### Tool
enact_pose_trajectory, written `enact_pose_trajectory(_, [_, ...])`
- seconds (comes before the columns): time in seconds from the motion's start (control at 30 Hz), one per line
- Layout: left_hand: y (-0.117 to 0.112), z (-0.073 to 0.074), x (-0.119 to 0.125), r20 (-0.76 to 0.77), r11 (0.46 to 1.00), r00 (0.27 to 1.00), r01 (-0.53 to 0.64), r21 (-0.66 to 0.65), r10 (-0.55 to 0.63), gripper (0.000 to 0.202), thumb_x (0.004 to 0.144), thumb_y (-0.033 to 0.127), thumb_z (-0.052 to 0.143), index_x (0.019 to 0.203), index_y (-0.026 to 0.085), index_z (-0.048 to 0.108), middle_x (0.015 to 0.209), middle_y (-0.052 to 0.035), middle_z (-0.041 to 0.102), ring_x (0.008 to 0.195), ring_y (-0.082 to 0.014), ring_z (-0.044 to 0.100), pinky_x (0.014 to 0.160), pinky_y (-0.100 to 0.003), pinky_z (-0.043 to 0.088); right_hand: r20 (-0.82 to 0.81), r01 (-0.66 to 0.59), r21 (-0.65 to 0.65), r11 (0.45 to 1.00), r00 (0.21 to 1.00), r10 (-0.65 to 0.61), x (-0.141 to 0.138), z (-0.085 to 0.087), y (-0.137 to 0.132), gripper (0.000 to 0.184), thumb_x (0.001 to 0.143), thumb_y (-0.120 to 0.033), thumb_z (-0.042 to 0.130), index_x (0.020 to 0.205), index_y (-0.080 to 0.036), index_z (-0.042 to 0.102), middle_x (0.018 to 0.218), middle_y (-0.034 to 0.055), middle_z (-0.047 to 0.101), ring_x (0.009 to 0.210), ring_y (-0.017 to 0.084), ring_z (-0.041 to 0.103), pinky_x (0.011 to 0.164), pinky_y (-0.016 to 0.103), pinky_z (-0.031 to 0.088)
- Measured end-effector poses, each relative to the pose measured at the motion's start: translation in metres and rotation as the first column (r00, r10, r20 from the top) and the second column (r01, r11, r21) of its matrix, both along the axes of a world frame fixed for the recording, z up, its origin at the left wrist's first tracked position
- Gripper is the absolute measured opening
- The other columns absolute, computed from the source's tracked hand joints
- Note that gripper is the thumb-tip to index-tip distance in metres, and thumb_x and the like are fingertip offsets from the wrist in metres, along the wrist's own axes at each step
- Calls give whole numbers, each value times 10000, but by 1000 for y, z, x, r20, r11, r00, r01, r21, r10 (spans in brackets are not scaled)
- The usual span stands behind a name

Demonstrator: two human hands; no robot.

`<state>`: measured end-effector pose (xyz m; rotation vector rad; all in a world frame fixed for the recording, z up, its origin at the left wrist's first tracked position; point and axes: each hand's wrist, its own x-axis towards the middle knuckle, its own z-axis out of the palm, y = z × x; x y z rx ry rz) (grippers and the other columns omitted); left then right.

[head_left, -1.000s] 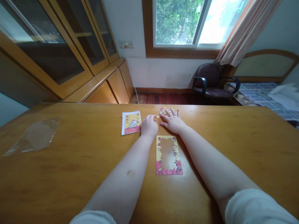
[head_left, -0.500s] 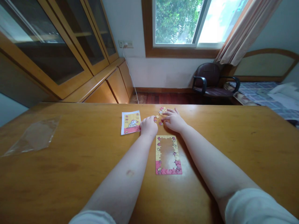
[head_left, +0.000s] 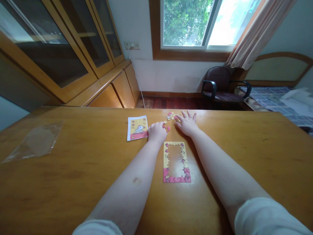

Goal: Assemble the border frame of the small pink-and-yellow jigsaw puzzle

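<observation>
My left hand (head_left: 157, 132) is closed, its fingers curled down beside small loose jigsaw pieces (head_left: 168, 128); whatever it may hold is hidden. Its near side overlaps the right edge of a picture sheet (head_left: 137, 128) printed in yellow and pink. My right hand (head_left: 187, 124) lies open with fingers spread, the fingertips at the edge of a small pile of jigsaw pieces (head_left: 171, 116). Between my forearms lies a joined rectangular puzzle border (head_left: 176, 179), yellow above and pink below, with bare tabletop showing inside it.
A clear plastic bag (head_left: 36, 140) lies flat on the left of the wooden table (head_left: 73, 195). Past the table's far edge stand a glass-door cabinet (head_left: 97, 73), a dark office chair (head_left: 217, 83) and a bed (head_left: 274, 101).
My right hand has moved a little right, its fingers spreading wider and uncovering more pieces. My left hand has stayed nearly in place. The puzzle border has not moved.
</observation>
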<state>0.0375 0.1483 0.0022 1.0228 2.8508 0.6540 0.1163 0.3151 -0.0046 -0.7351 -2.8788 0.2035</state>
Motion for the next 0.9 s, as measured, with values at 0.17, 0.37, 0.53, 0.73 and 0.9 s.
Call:
enact_pose_trajectory(0.17, [0, 1, 0, -1, 1000, 1000, 0, -1, 0, 422, 810, 165, 471, 1181, 254, 651, 1178, -55, 675, 1116, -261, 566, 974, -388, 416, 0, -37, -32, 999, 999, 37, -1, 2, -2, 400, 918, -448, 461, 1248, -292, 626, 1535, 92, 344, 1436, 406, 144, 1076, 714, 31])
enact_pose_trajectory(0.37, [0, 0, 0, 0, 1000, 1000, 1, 3, -1, 423, 803, 167, 476, 1176, 260, 653, 1181, -49, 674, 1112, -257, 567, 970, -379, 419, -121, -86, -50, 995, 989, 80, 1, 2, 1, 277, 851, -256, 494, 925, -260, 761, 1371, 39, 554, 1400, 342, 271, 1120, 668, 16])
enact_pose_trajectory(0.53, [0, -1, 0, -6, 1000, 1000, -7, -8, 7, 415, 824, 176, 467, 1189, 263, 644, 1182, -43, 675, 1113, -247, 565, 978, -366, 412, -206, -218, -85, 972, 958, 197, 2, 3, -3, 246, 798, -216, 528, 791, -265, 769, 1247, 27, 643, 1335, 305, 381, 1136, 641, 59])
enact_pose_trajectory(0.73, [0, 0, 0, -4, 1000, 1000, 21, -12, -21, 428, 832, 152, 454, 1192, 280, 647, 1191, -31, 674, 1104, -237, 570, 977, -357, 418, -218, -449, -144, 882, 884, 414, 3, 5, -10, 322, 766, -166, 523, 937, -304, 758, 1242, 8, 648, 1293, 262, 435, 1143, 590, 130])
enact_pose_trajectory(0.9, [1, 1, 2, 15, 985, 985, 170, 37, -171, 425, 809, 150, 481, 1167, 281, 669, 1199, -4, 678, 1147, -226, 548, 1017, -352, 399, -263, -71, -110, 991, 964, 39, 2, 1, 5, 337, 851, -221, 464, 1094, -220, 698, 1216, 76, 656, 1190, 258, 516, 1141, 582, 143])
